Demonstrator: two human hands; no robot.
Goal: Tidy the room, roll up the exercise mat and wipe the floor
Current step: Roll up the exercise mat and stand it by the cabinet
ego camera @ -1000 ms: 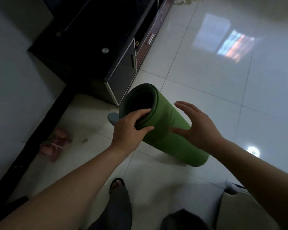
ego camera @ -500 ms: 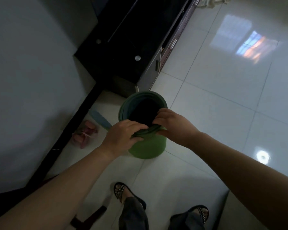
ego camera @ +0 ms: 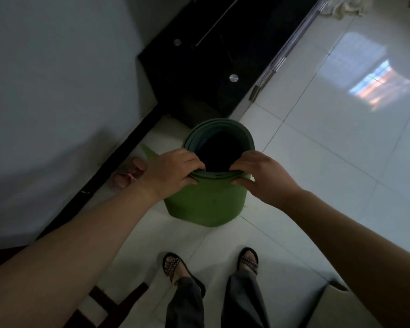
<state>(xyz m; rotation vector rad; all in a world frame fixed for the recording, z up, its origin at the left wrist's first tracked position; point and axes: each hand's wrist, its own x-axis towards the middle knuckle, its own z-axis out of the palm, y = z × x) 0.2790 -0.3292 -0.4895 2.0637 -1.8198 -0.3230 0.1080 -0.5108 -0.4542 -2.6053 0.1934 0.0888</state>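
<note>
The green exercise mat (ego camera: pixel 206 204) is rolled into a loose tube and stands upright on the white tile floor (ego camera: pixel 317 150), close to the wall. Its open top end faces me, dark inside. My left hand (ego camera: pixel 169 171) pinches the near rim of the roll on the left side. My right hand (ego camera: pixel 263 174) pinches the same rim on the right side, fingers hooked over the edge.
A black cabinet (ego camera: pixel 213 55) stands just behind the mat. A pink object (ego camera: pixel 128 174) lies by the dark skirting (ego camera: pixel 100 176) to the left. A pale cloth (ego camera: pixel 343 5) lies far off on the floor. My sandalled feet (ego camera: pixel 211 263) stand below the mat; a beige cushion edge (ego camera: pixel 341 304) is at bottom right.
The mat has gone from tilted to standing upright. My right hand, open beside the roll before, now grips its top rim beside my left hand.
</note>
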